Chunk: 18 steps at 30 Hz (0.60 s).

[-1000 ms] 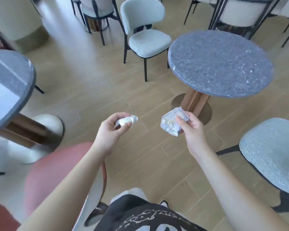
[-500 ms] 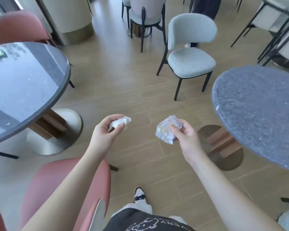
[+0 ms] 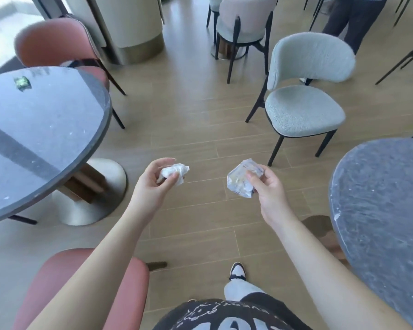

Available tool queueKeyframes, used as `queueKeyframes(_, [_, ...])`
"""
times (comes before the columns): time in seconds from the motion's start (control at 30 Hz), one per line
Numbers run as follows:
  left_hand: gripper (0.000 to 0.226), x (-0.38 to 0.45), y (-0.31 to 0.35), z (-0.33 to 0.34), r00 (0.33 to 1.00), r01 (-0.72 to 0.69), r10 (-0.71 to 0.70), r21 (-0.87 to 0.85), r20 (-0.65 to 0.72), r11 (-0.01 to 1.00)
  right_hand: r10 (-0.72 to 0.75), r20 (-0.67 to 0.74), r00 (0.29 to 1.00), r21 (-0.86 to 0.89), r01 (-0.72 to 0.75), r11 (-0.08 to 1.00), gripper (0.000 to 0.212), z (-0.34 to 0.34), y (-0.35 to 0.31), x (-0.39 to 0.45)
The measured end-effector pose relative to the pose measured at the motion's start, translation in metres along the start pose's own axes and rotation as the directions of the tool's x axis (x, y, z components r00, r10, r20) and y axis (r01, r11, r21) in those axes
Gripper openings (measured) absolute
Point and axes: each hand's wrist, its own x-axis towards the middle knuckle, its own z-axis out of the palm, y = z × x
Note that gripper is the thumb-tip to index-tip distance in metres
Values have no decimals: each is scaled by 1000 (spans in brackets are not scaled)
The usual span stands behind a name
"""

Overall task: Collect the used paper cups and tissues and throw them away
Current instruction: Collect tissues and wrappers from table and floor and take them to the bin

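Open wood floor (image 3: 196, 120) runs ahead between 2 round desks: the dark desk (image 3: 41, 139) at left and the grey desk (image 3: 382, 201) at right, their rims well apart. A grey chair (image 3: 303, 108) stands ahead right, a pink chair (image 3: 65, 287) low left. Since 0.5 s ago the view has swung left (the grey desk sits nearer the right edge); both hands hold as before. The left hand (image 3: 153, 184) has its grip pinched on a crumpled tissue (image 3: 174, 172), long axis pointing right. The right hand (image 3: 267, 186) has its grip clamped on a crushed cup (image 3: 239, 184), tilted, long axis up-right.
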Motion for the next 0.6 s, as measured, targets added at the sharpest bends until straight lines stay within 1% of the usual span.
queueKeyframes(0.1, [18,29,9,15,998,30,-29,12,-61,999,1,33,999,8,-1,1000,16,-12,-13,49])
queueKeyframes(0.27, [23,69,22,27,994,38,-35,25,-106,999,13,127,992,-20,-10,1000,11,-10,-30,116])
queueKeyframes(0.4, [15,107,20,20,987,49,-48,4,-150,999,37,180,983,-26,-33,999,12,9,-30,163])
queueKeyframes(0.53, [15,151,11,0,978,40,-47,-41,-203,998,78,231,970,-62,-65,996,13,40,-23,215])
queueKeyframes(0.6, [15,177,5,-15,975,35,-46,-57,-217,998,78,251,965,-89,-57,994,13,62,-22,244])
